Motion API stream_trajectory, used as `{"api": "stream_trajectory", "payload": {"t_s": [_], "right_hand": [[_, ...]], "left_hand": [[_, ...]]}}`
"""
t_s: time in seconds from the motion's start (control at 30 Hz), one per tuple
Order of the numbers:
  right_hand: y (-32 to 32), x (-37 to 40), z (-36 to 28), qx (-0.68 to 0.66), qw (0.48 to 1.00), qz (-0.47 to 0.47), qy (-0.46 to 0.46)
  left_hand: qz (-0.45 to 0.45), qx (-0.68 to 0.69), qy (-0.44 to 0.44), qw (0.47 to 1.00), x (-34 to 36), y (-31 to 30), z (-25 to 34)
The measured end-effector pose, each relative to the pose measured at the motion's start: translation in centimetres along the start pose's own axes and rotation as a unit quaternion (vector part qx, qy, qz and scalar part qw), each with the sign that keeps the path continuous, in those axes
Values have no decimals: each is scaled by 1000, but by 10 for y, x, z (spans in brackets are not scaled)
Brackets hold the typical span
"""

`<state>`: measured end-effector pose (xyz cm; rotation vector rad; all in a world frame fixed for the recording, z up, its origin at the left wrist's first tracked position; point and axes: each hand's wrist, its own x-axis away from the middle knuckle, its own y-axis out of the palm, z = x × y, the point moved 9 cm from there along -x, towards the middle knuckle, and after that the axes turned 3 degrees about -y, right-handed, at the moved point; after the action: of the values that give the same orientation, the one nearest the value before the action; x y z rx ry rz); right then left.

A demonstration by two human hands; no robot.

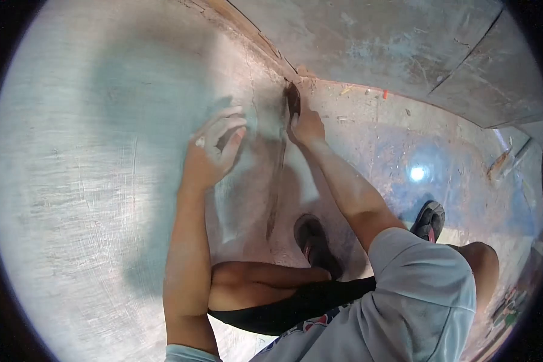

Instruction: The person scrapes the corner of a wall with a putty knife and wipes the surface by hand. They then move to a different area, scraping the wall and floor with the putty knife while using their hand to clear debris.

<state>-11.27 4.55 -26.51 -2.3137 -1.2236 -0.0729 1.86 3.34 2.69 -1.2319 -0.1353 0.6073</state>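
My right hand (308, 128) is wrapped around one end of a dark, narrow flat tool (293, 99). The tool's far end points at the inner corner, where the pale wall meets the floor and another panel. I cannot tell what kind of tool it is. Dusted with white powder, my left hand (216, 148) is raised in front of the pale wall (90, 199). Its fingers are loosely bent, thumb apart from them, and nothing is in it. Shadows of head and arms fall on the wall around it.
A scuffed grey panel (392, 42) rises ahead on the right. Small scraps, one of them an orange bit (385, 95), lie along its foot. My dark shoes (311, 237) rest on the stained floor (368, 145). Debris (505, 161) lies at the far right.
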Motion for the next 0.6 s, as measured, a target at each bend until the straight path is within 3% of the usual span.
{"api": "stream_trajectory", "payload": {"t_s": [0.07, 0.27, 0.33, 0.37, 0.47, 0.6], "right_hand": [[12, -1, 19, 35, 999, -18, 2], [-5, 2, -2, 10, 1000, 11, 13], [-20, 1, -20, -32, 999, 16, -5], [-22, 5, -25, -47, 999, 2, 1], [-13, -7, -16, 11, 1000, 20, -13], [-21, 1, -21, -10, 1000, -19, -13]], "left_hand": [[-10, 2, -10, 1000, 6, 4, 0], [0, 0, 19, 1000, 5, 1, 5], [-18, 3, -31, 999, 6, 3, 1], [-13, -9, 10, 1000, 7, 4, 2], [-12, 1, 1, 1000, 6, 4, -1], [-15, 17, -10, 1000, 5, 3, 0]]}}
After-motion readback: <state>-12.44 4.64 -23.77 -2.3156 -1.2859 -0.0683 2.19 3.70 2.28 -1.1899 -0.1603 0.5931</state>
